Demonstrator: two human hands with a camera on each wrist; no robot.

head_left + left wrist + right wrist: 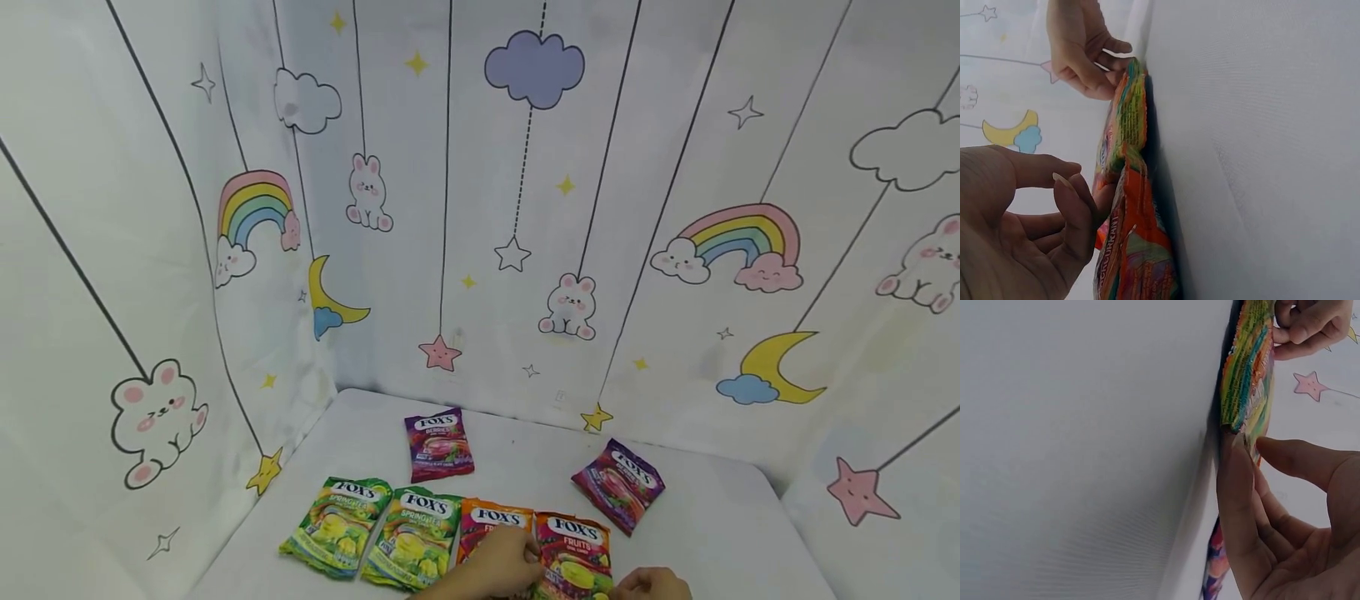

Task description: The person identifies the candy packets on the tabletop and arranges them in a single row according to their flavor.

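Note:
Two red-orange Fox's Fruits candy bags lie side by side at the front of the table. In the head view my left hand is over the left Fruits bag, partly hiding it. The left wrist view shows that hand's fingers bent loosely, one of them touching the bags where their edges meet. My right hand pinches the lower right corner of the right Fruits bag between thumb and finger. In the right wrist view the fingertips of this hand meet at that corner.
Two green Spring Tea bags lie in the row to the left. A purple Berries bag is behind the row, and another Berries bag sits tilted at the right. White printed cloth walls surround the white table.

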